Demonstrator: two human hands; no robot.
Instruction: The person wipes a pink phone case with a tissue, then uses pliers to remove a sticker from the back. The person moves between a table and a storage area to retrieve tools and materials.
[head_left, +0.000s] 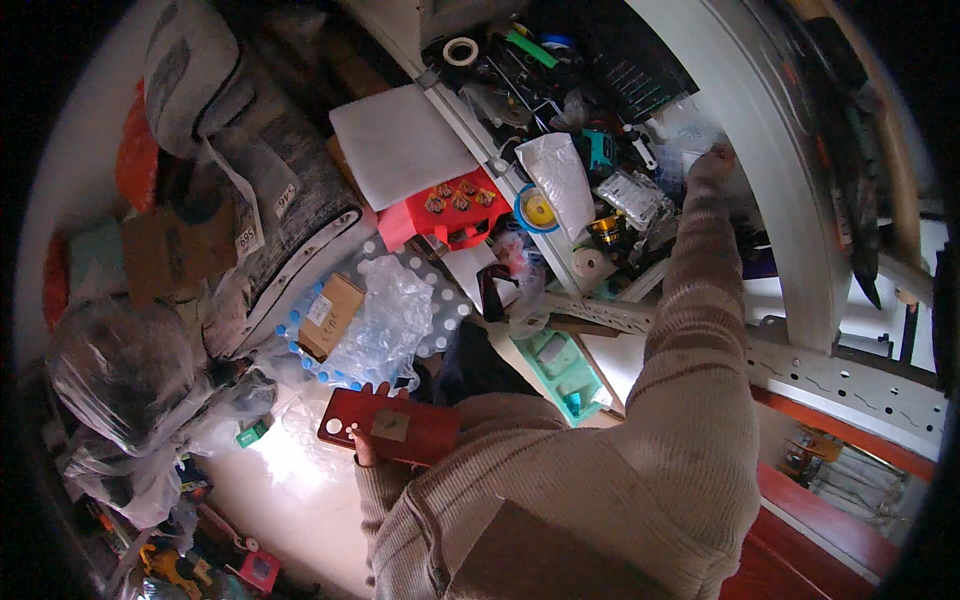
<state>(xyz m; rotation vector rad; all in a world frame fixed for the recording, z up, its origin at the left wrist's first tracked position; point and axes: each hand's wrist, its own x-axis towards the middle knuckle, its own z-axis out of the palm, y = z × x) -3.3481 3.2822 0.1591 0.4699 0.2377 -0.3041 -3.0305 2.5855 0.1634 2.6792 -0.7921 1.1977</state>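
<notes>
My left hand (366, 447) grips a flat red smartphone-like object (429, 431) at waist height. A tan square patch and pale round spots mark its upper face. Below it, a bright patch of light falls on the pale floor. My right arm stretches far out to a cluttered shelf. My right hand (711, 162) is at a clear plastic package (686, 127), beside the shelf's white upright; its fingers are blurred, so a hold on anything is unclear. Close by lie a teal tool (599, 150), a clear bag of small parts (634, 199) and a row of drill bits (637, 88).
White metal uprights (787, 187) and a perforated beam (847, 379) frame the shelf. A masking tape roll (460, 52) lies at its back. Below are a red bag (457, 214), a green tray (559, 367) and a cardboard box (331, 316). Plastic-wrapped goods (131, 375) crowd the left.
</notes>
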